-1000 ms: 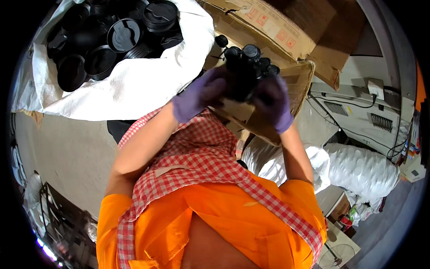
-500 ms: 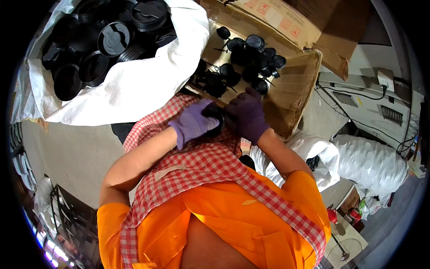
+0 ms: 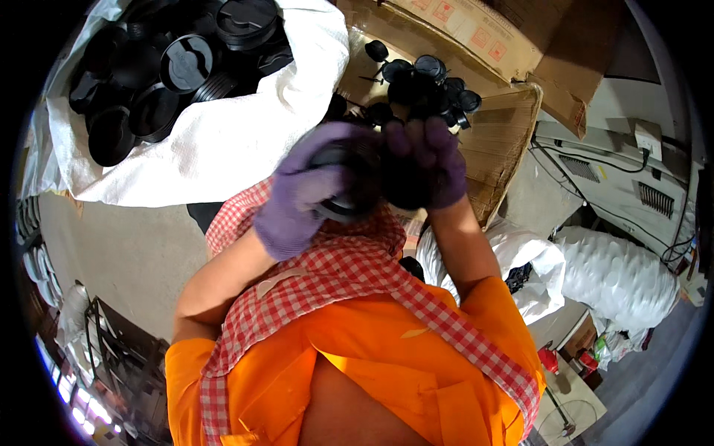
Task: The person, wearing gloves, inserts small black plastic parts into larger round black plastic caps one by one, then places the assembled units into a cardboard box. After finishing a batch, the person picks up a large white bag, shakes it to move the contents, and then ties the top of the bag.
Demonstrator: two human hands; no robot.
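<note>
My left hand [image 3: 291, 195], in a purple knit glove, is closed around a black round ridged cap [image 3: 355, 177] in front of my chest. Close beside it, almost touching, is my gloved right hand [image 3: 444, 165], its fingers bent and blurred. A dark patch fills its palm; whether that is another black part or the glove itself I cannot tell. Beyond the hands, a cardboard box [image 3: 500, 149] holds several small black round pieces [image 3: 430, 68], some with thin stems. At the upper left, a white woven sack [image 3: 216, 152] is full of larger black round caps [image 3: 187, 63].
Box flaps [image 3: 476, 33] stand up at the back. On the right are a pale machine housing [image 3: 617, 175] with a cable, an opened white bag [image 3: 539, 267] and a stuffed white sack [image 3: 617, 271]. A dark metal rack [image 3: 123, 357] is at the lower left.
Both hands have come up from the apron, nearer to the camera, and the ridged cap in my left hand now shows more. My right hand has turned, showing its dark palm side.
</note>
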